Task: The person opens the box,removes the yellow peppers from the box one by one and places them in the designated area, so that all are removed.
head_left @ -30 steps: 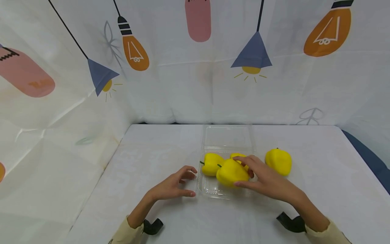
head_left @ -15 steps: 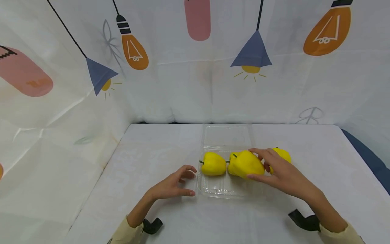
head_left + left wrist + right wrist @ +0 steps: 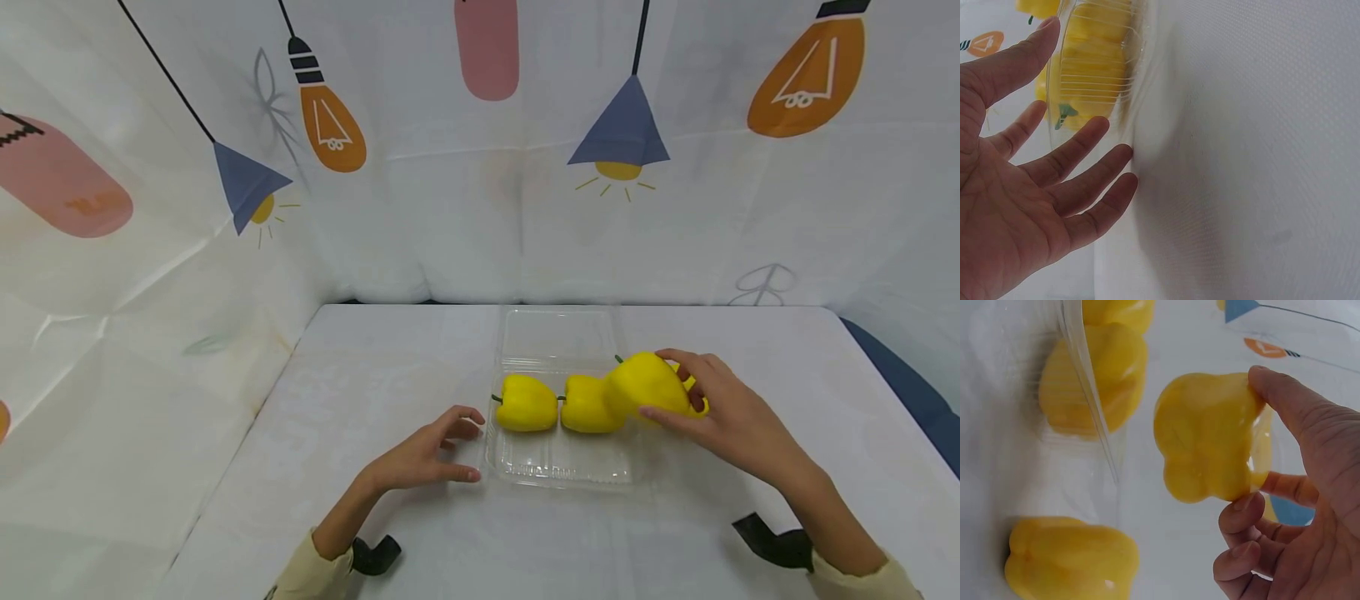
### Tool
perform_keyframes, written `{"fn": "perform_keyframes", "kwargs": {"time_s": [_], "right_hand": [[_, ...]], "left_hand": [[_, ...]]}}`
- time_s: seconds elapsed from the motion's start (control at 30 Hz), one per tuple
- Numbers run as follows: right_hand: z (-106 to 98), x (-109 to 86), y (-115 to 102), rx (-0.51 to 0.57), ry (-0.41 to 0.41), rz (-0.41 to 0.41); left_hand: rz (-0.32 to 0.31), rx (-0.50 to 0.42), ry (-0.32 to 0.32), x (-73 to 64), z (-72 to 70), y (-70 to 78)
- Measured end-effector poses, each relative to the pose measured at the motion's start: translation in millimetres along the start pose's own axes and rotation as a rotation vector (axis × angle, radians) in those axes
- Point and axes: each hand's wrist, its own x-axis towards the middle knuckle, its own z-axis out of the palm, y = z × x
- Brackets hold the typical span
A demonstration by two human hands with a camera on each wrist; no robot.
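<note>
My right hand grips a yellow bell pepper between thumb and fingers, raised over the right end of a clear plastic clamshell box. In the right wrist view the held pepper hangs apart from the box. Two more yellow peppers lie inside: one at the left and one in the middle, partly covered by the held one. Beside the box's left wall my left hand rests with relaxed, spread fingers and nothing in it; the left wrist view shows its fingertips close to the wall.
Another yellow pepper lies on the table right of the box, mostly behind the right hand in the head view. The box's lid is folded back towards the rear. A printed white curtain stands behind the white table.
My right hand has carried the pepper rightwards and slightly back, from over the box's middle to its right end, uncovering most of the middle pepper. The left hand has stayed put.
</note>
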Motion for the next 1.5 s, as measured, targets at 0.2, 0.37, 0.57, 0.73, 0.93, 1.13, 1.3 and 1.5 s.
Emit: {"fn": "perform_keyframes", "kwargs": {"time_s": [0.2, 0.37, 0.57, 0.73, 0.93, 1.13, 1.3, 1.5], "right_hand": [[-6.8, -0.8, 8.9, -0.006, 0.027, 0.04], [-12.9, -2.2, 16.0, -0.027, 0.047, 0.063], [-19.7, -2.6, 25.0, -0.048, 0.084, 0.118], [-22.8, -2.4, 31.7, -0.046, 0.114, 0.171], [-23.0, -3.1, 39.6, -0.069, 0.161, 0.239], [-24.0, -3.7, 49.1, -0.085, 0.19, 0.301], [-27.0, -4.6, 56.5, -0.089, 0.195, 0.331], [-26.6, -5.3, 63.5, -0.106, 0.193, 0.382]], "left_hand": [[-0.003, 0.0, -0.001, 0.1, 0.6, -0.6], [-0.003, -0.002, -0.002, 0.0, 0.5, -0.9], [-0.001, 0.0, 0.0, -0.6, 0.3, 0.2], [0.004, -0.003, -0.002, -0.9, 0.3, 0.7], [0.001, -0.003, -0.002, -0.9, 0.1, 1.2], [0.005, -0.014, -0.004, -0.4, 0.0, 0.4], [0.008, -0.016, -0.006, -0.3, -0.2, 0.5], [0.007, -0.011, -0.006, -0.2, -0.7, 0.6]]}}
